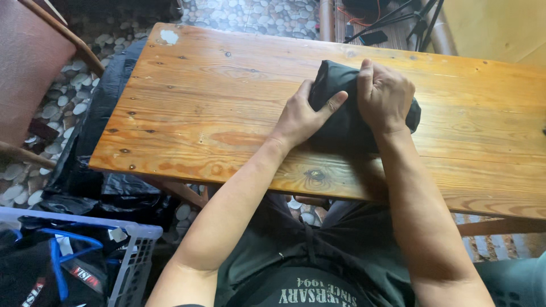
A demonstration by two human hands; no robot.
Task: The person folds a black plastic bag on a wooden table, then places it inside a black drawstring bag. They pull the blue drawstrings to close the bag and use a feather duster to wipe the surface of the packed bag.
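A long wooden table [216, 108] of knotty orange planks spreads under and to both sides of the hands. Below the left forearm, off the table's near-left corner, black plastic sheeting [96, 170] lies over a pebbled floor, and nearer still a white plastic basket [133, 256] holds dark clothes. Between the hands, on the table, sits a folded bundle of black cloth [341, 122]. The left hand [304, 116] lies against the bundle's left side, thumb stretched across the cloth, fingers tucked under its edge. The right hand [387, 96] is curled over the bundle's top right, fingers clenched into the fabric.
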